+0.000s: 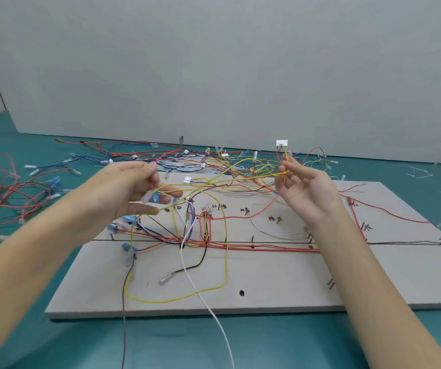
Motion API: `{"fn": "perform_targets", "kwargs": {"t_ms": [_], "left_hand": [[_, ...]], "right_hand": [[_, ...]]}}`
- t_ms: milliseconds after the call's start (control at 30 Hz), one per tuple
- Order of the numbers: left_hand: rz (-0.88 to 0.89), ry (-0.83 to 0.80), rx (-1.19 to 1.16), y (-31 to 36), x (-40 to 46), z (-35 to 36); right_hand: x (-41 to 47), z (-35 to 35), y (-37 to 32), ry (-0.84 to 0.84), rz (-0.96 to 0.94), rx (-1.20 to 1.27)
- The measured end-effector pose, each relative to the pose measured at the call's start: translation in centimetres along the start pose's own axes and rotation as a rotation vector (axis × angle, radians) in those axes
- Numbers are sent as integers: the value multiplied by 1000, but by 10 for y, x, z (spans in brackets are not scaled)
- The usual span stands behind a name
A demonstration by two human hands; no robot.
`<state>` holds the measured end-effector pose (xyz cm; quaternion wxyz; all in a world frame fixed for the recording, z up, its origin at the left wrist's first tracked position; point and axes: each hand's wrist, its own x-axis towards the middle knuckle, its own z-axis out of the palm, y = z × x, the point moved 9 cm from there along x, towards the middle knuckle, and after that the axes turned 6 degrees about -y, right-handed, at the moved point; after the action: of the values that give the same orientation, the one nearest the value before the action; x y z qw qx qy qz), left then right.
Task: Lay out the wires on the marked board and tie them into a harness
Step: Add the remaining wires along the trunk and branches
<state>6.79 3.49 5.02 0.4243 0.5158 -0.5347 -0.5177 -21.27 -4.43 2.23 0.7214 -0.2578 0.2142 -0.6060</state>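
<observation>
Both hands raised over the board's (pixel 267 283) far edge: left hand (pixel 131 190) pinches terminal ends, right hand (pixel 304 187) pinches the yellow-red wires (pixel 214 182) below a white connector (pixel 281 143), strands spanning left-right between them.

Two bare forearms reach in from the lower corners, with no sleeves, gloves, watch or rings visible. The left hand (pixel 131 190) and the right hand (pixel 307 190) show slender fingers and short, unpainted nails.

one marked board (pixel 267 294); two hands; wires too tangled to count
</observation>
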Motion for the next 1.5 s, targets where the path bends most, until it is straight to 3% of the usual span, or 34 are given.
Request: {"fn": "perform_targets", "kwargs": {"t_ms": [133, 500, 733, 933, 1233, 1300, 1400, 1500], "left_hand": [[10, -114, -170, -4, 1, 9], [1, -77, 148, -15, 4, -1], [56, -69, 297, -2, 0, 6], [312, -94, 205, 45, -8, 35], [561, -83, 120, 78, -11, 81], [589, -45, 99, 79, -13, 77], [623, 88, 104, 80, -16, 58], [586, 138, 34, 76, -14, 39]], "right_hand": [[-2, 0, 1, 8, 4, 9], [-14, 29, -6, -198, 49, 124], [-29, 50, -2, -327, 88, 5], [-45, 81, 13, -501, 117, -289], [-66, 110, 31, -606, 32, -889], [-65, 106, 29, -582, 45, -887], [-52, 87, 9, -361, -81, -891], [-43, 75, 0, -187, -281, -1204]]}}
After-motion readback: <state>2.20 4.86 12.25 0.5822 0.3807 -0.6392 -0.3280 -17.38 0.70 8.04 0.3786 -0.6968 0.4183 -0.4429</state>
